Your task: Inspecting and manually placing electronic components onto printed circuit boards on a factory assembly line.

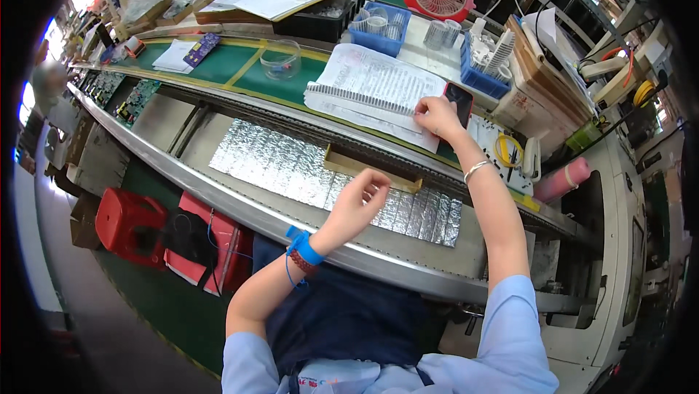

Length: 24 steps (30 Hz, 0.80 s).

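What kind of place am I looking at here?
Most likely an electronics assembly line in a factory. A long green conveyor belt runs past the bench, green circuit boards lie along it, and blue bins of small parts stand beside a strip of components.

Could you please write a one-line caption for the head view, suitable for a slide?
Right hand touches a strip of taped components on printed sheets; left hand hovers over foil matting.
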Motion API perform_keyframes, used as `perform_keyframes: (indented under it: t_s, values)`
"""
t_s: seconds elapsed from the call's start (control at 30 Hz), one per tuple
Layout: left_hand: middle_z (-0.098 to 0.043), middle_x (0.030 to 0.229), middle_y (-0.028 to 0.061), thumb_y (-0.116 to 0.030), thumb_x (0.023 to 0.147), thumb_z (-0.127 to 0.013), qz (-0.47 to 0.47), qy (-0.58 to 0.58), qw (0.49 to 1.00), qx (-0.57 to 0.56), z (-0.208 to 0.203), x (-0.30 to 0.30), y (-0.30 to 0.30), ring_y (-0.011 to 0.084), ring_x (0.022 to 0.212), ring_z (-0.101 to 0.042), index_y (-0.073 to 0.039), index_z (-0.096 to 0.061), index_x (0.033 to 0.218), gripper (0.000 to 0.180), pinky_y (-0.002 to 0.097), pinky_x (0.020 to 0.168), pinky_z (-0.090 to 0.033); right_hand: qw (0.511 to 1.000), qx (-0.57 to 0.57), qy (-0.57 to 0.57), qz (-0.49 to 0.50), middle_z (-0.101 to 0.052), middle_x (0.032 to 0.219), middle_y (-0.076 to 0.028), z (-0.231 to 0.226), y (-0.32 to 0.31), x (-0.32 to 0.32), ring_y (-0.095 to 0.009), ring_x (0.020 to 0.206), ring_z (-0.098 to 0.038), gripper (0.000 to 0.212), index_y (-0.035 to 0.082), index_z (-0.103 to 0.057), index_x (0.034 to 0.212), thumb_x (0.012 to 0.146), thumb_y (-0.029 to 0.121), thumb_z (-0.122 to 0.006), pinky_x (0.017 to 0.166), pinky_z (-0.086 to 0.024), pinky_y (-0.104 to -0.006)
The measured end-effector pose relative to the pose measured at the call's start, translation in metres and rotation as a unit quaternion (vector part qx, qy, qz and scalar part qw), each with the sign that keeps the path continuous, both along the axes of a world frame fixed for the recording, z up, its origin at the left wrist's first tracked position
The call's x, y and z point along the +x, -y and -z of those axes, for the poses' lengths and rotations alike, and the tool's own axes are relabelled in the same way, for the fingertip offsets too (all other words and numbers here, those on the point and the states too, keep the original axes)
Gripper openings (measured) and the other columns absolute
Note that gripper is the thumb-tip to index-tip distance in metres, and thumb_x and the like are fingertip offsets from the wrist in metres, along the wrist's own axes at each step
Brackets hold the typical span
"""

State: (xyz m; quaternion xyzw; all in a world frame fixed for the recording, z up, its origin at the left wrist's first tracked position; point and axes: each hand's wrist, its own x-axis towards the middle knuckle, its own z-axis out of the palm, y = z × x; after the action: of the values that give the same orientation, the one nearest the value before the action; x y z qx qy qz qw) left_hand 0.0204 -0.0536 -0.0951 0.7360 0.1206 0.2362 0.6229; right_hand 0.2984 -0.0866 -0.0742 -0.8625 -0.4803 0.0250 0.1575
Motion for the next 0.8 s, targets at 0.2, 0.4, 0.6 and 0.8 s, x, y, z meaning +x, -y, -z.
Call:
perform_keyframes:
  t_s: [0.2, 0.4, 0.6, 0.8]
  values:
    - [-0.052, 0.116, 0.0109, -0.026, 0.088, -0.061, -0.133, 0.050, 0.964, -0.226, -0.004, 0.044, -0.013, 0.0158, 0.105, -0.050, 0.002, -0.039, 0.125, 0.052, 0.0294, 0.089, -0.042, 0.979, 0.196, -0.060, -0.022, -0.066, 0.077, -0.006, -0.030, 0.033, -0.059, -0.025, 0.080, -0.057, 0.011, 0.008, -0.066, 0.076, 0.073, 0.018, -0.065, 0.077, -0.039, -0.0380]
    - [-0.046, 0.128, 0.0127, -0.022, 0.096, -0.046, -0.097, 0.206, 0.896, -0.381, -0.019, 0.071, -0.019, 0.0206, 0.116, -0.045, -0.001, -0.030, 0.134, 0.046, 0.0332, 0.100, -0.035, 0.964, 0.244, -0.095, -0.032, -0.062, 0.075, -0.006, -0.027, 0.096, -0.101, -0.023, 0.076, -0.056, 0.013, 0.003, -0.062, 0.076, 0.073, 0.014, -0.067, 0.073, -0.041, -0.0347]
    - [-0.056, 0.118, 0.0113, -0.013, 0.092, -0.054, -0.007, 0.263, 0.933, -0.246, -0.035, 0.030, -0.063, 0.0166, 0.107, -0.052, -0.003, -0.039, 0.132, 0.043, 0.0303, 0.095, -0.040, 0.929, 0.165, -0.326, 0.058, -0.057, 0.075, 0.001, -0.030, 0.175, -0.092, -0.006, 0.071, -0.049, 0.018, -0.001, -0.059, 0.083, 0.077, 0.013, -0.069, 0.066, -0.041, -0.0213]
    - [-0.062, 0.108, 0.0099, -0.005, 0.089, -0.055, 0.077, 0.182, 0.961, -0.192, -0.038, 0.026, -0.069, 0.0134, 0.098, -0.058, -0.002, -0.050, 0.121, 0.033, 0.0266, 0.086, -0.047, 0.851, 0.223, -0.469, 0.076, -0.055, 0.078, 0.006, -0.014, 0.200, -0.075, -0.002, 0.070, -0.047, 0.013, 0.002, -0.060, 0.086, 0.080, 0.011, -0.067, 0.063, -0.037, -0.0176]
